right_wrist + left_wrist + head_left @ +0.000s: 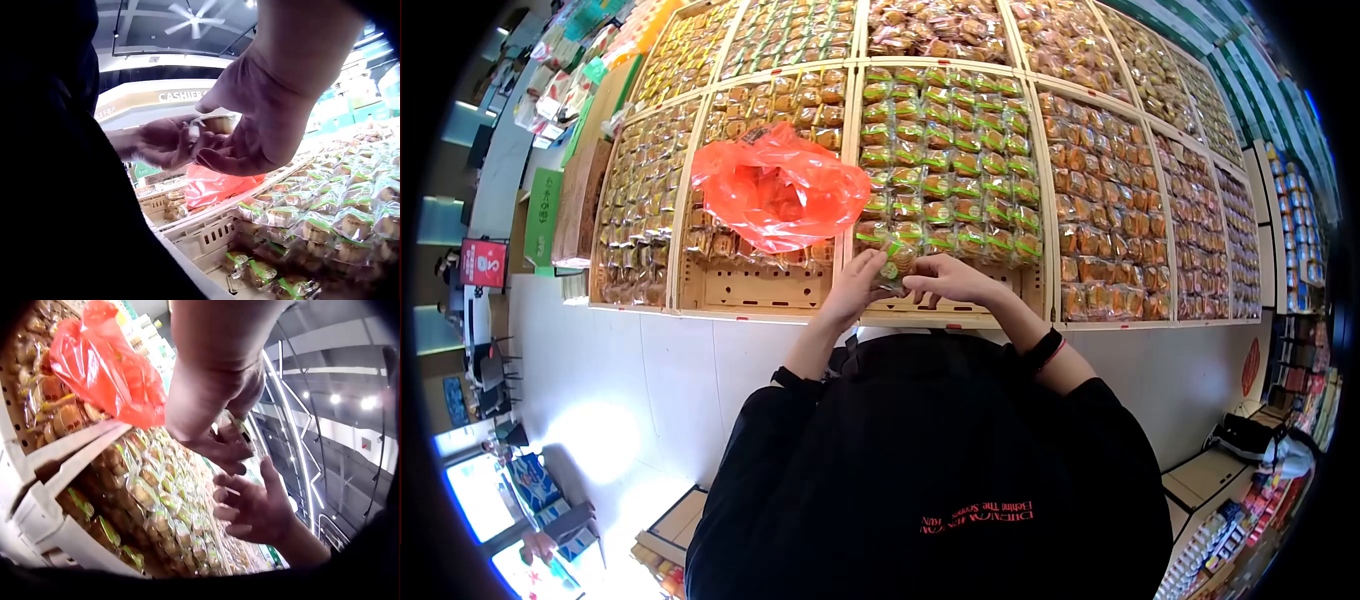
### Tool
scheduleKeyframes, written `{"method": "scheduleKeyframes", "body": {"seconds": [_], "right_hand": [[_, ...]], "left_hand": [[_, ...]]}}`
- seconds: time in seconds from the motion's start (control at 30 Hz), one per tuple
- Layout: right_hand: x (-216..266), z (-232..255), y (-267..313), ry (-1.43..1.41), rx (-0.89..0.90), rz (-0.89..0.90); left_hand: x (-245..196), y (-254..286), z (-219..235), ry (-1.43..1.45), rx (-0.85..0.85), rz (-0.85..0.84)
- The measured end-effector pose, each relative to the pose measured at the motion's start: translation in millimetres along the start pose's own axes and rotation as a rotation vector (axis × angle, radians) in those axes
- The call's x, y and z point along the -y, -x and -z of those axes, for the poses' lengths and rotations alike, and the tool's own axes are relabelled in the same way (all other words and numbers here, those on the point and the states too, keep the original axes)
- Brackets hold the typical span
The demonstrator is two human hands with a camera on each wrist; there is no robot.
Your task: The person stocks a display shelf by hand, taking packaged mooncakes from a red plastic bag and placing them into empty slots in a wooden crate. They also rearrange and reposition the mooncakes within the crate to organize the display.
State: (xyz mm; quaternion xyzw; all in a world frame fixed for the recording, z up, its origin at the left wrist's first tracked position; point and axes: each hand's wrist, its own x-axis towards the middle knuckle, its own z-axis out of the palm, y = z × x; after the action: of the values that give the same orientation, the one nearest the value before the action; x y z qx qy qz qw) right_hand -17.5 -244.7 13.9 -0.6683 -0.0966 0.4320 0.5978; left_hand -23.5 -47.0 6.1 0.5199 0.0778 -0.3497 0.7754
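In the head view my left hand pinches a small clear-wrapped cake with a round green label, above the front of the crate of green-striped cakes. My right hand is close at its right side, fingers loosely bent. Seen from the left wrist, the left hand has its fingers bent round the wrapped cake, while the right hand faces it with fingers and thumb apart. From the right wrist, the cake shows between the left hand and right hand.
A red plastic bag lies on the cakes in the crate to the left, whose bare front floor shows. Wooden dividers separate the crates. More crates of wrapped cakes extend right and back. The crates' front edge runs before my body.
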Motion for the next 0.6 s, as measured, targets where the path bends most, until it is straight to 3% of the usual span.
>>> {"method": "scheduleKeyframes", "body": {"seconds": [0.03, 0.1, 0.17, 0.2, 0.3, 0.4, 0.53, 0.6], "right_hand": [[-4.0, -1.2, 1.0, -0.005, -0.012, 0.001], [-16.7, -4.6, 2.7, -0.285, -0.166, 0.026], [-24.3, -0.2, 9.2, -0.281, -0.201, 0.038], [-27.5, 1.8, 12.3, -0.250, -0.187, 0.058], [-42.6, 7.2, 19.5, -0.245, -0.207, 0.061], [-82.9, 26.7, 23.1, -0.192, -0.468, -0.060], [-129.0, 50.9, 32.1, -0.086, -0.526, -0.234], [-147.4, 58.1, 30.7, -0.090, -0.528, -0.412]], "left_hand": [[8.4, -3.6, -2.1, 0.072, -0.014, -0.030], [20.0, -12.8, 4.1, 0.105, 0.017, -0.031], [30.5, -22.0, 13.1, -0.685, -0.042, -0.330], [28.1, -21.4, 13.0, -0.709, 0.003, -0.244], [24.8, -16.4, 8.5, -0.945, 0.127, -0.239], [26.2, -13.3, 15.3, -0.897, 0.149, -0.169], [28.3, -3.9, 42.1, -0.773, 0.107, -0.137], [32.0, 2.0, 62.6, -0.712, 0.061, -0.117]]}}
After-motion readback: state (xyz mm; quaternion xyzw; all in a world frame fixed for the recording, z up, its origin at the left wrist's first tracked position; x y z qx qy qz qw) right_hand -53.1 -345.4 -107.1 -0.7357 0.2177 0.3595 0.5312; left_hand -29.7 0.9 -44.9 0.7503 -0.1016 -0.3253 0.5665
